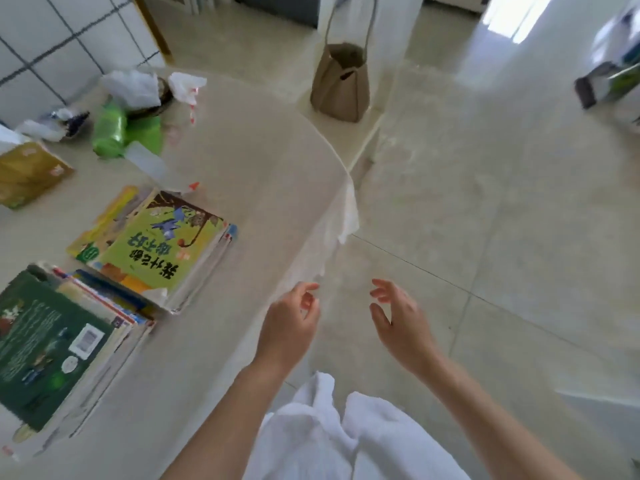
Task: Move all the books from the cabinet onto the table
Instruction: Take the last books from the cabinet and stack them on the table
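Observation:
Two stacks of books lie on the pale table [242, 174] at the left. The farther stack [162, 244] has a yellow-green picture book on top. The nearer stack [59, 344] is topped by a dark green book. My left hand [291, 323] hovers over the table's right edge with loosely curled fingers and holds nothing. My right hand [398, 317] hangs over the floor to its right, fingers relaxed and empty. No cabinet is in view.
Green packets [117, 129], white plastic bags [135, 86] and a yellow box [27, 171] crowd the table's far left. A brown bag [341, 84] sits on a seat beyond the table. Tiled floor [485, 220] spreads to the right.

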`<state>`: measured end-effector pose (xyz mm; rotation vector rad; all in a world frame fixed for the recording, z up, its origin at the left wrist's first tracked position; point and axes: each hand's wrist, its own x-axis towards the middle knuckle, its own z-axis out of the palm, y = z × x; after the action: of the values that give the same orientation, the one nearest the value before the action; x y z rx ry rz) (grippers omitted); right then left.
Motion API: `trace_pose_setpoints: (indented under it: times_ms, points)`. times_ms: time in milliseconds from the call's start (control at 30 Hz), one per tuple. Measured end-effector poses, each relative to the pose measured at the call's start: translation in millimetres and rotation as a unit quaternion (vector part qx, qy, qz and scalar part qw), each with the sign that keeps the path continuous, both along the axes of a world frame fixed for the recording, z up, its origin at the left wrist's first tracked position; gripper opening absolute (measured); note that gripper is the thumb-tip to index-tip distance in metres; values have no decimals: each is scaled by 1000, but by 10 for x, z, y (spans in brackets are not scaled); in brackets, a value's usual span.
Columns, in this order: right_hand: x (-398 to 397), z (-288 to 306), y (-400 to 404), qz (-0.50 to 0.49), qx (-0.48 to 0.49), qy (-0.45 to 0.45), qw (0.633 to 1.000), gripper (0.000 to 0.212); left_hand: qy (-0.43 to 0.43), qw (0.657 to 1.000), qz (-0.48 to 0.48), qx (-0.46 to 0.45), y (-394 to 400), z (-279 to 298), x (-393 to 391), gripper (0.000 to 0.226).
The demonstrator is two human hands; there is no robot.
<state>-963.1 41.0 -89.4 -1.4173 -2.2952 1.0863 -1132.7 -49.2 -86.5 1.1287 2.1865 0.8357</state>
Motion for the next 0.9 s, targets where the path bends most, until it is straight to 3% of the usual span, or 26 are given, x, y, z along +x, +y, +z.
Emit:
trace_pose_setpoints:
  times_ms: [367, 900]
  points:
    - [2182, 92, -496, -292, 8, 18, 956, 38, 26, 957, -285, 39, 738, 43, 1855, 24]
    - [5438, 163, -2028, -536, -7, -14, 844, 38, -81, 842, -534, -10, 113, -209, 5572, 22]
